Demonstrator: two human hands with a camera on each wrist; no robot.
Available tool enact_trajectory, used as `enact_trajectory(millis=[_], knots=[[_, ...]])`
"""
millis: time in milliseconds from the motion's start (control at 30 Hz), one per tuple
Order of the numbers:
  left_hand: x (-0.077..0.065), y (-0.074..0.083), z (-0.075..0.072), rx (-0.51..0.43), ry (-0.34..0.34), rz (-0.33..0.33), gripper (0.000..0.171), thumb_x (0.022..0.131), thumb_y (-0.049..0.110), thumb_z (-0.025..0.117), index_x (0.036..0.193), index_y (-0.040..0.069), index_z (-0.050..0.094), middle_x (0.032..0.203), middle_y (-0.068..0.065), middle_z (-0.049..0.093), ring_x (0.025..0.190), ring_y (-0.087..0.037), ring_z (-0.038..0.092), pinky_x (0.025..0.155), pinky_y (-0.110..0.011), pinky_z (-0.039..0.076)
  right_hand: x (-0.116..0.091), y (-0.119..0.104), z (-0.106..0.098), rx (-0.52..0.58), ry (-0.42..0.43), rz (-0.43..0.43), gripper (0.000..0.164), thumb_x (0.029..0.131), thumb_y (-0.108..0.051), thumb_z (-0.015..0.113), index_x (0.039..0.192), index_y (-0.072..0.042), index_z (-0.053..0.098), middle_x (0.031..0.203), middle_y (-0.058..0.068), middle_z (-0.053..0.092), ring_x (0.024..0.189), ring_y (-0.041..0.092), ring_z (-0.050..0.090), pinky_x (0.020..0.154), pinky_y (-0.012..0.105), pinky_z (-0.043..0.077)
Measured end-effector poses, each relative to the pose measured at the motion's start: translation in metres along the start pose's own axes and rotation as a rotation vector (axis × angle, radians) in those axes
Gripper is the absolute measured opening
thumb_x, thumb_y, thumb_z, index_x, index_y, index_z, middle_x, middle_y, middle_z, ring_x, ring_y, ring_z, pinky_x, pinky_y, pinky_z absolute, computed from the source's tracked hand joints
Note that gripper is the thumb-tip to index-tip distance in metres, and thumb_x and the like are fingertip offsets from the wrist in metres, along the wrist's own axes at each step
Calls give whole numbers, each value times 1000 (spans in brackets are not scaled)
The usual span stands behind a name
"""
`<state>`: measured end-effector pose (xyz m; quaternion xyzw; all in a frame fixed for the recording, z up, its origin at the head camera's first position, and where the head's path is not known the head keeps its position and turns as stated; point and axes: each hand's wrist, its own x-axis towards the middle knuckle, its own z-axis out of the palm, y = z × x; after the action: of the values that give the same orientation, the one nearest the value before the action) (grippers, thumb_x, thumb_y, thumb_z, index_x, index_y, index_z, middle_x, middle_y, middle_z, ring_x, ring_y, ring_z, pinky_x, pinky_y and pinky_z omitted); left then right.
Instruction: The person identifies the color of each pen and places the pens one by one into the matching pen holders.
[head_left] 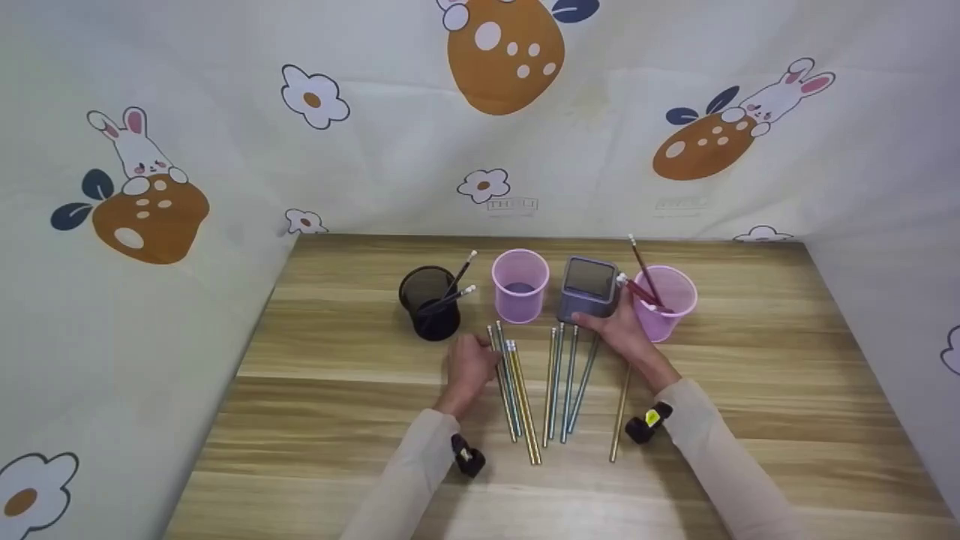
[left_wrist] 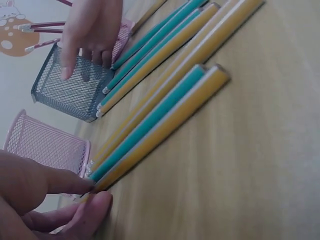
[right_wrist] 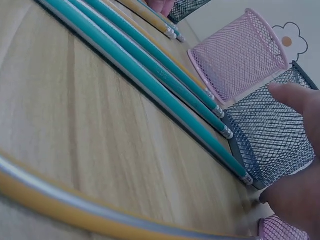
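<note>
My left hand pinches the eraser end of a gold pencil between thumb and index finger; the pencil lies at the left edge of a loose row on the table. Beside it are a teal pencil and more gold ones. My right hand holds the grey square mesh pen holder at its front right, thumb across the front and fingers at the right side; some fingers are hidden. Several teal pencils and gold ones lie before that holder, while a gold pencil lies apart under the right wrist.
A black round mesh holder with dark pencils stands at the left. Between it and the grey one is a pink mesh holder. Another pink holder at the right carries dark red pencils. Behind the wooden table hangs a printed cloth.
</note>
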<state>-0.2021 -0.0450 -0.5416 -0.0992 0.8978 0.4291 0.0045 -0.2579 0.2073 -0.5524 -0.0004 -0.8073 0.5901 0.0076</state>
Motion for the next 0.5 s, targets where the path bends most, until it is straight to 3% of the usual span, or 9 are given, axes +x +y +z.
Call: enact_trajectory(millis=[100, 233, 500], knots=[[0, 3, 0, 18, 7, -1, 24, 75, 0, 69, 56, 11, 58, 55, 2, 50, 55, -15, 47, 50, -26, 37, 1, -1, 2, 1, 15, -5, 100, 76, -8, 84, 151, 5, 20, 149, 29, 39, 141, 41, 37, 126, 46, 21], [1, 5, 1, 28, 18, 10, 39, 71, -3, 67, 49, 18, 41, 54, 5, 40, 55, -16, 40, 47, -26, 29, 5, -1, 4, 11, 33, -21, 94, 75, -7, 85, 149, 4, 28, 145, 29, 46, 136, 41, 44, 124, 47, 28], [-1, 6, 1, 79, -11, -20, 37, 72, 3, 73, 50, 16, 46, 53, 5, 41, 54, -15, 41, 47, -26, 28, 7, 2, 6, -3, 80, 20, 92, 76, -9, 85, 149, 3, 31, 145, 27, 48, 136, 39, 45, 123, 45, 30]])
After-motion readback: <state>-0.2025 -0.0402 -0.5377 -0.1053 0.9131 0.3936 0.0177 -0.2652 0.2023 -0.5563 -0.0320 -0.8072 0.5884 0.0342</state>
